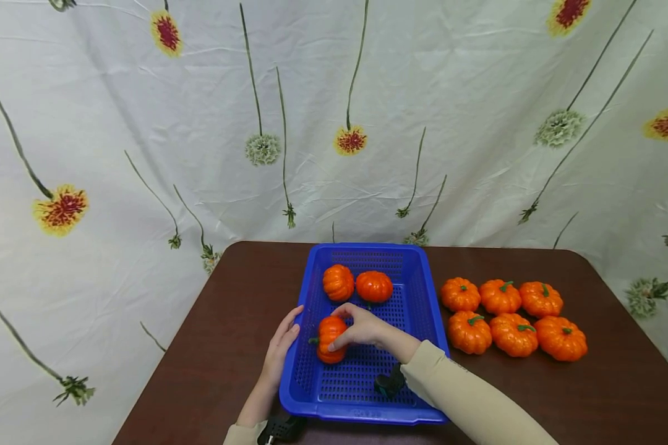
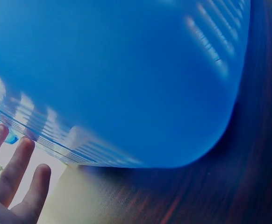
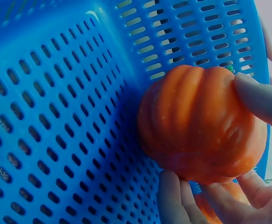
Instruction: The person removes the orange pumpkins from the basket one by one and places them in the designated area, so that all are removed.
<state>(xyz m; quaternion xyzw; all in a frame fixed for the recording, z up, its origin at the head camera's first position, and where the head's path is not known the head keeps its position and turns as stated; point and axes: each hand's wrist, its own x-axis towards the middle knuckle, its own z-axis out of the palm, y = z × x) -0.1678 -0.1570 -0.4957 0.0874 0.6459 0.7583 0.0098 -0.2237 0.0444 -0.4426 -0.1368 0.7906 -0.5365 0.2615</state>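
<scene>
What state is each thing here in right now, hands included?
Held pumpkin: on its side in the basket, gripped.
Right hand: curled round that pumpkin.
Left hand: open, against the basket's outside.
Basket: flat on the table.
Two pumpkins: lying in the basket.
Six pumpkins: upright, outside it.

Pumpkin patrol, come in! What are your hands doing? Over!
Right hand grips pumpkin inside blue basket. Left hand flat against basket's outer wall. Two pumpkins already in, nothing blocking.

We see a brown table (image 1: 590, 395) bearing a blue basket (image 1: 417, 395) beside our left hand (image 1: 281, 349), six pumpkins (image 1: 512, 315) further right.
</scene>
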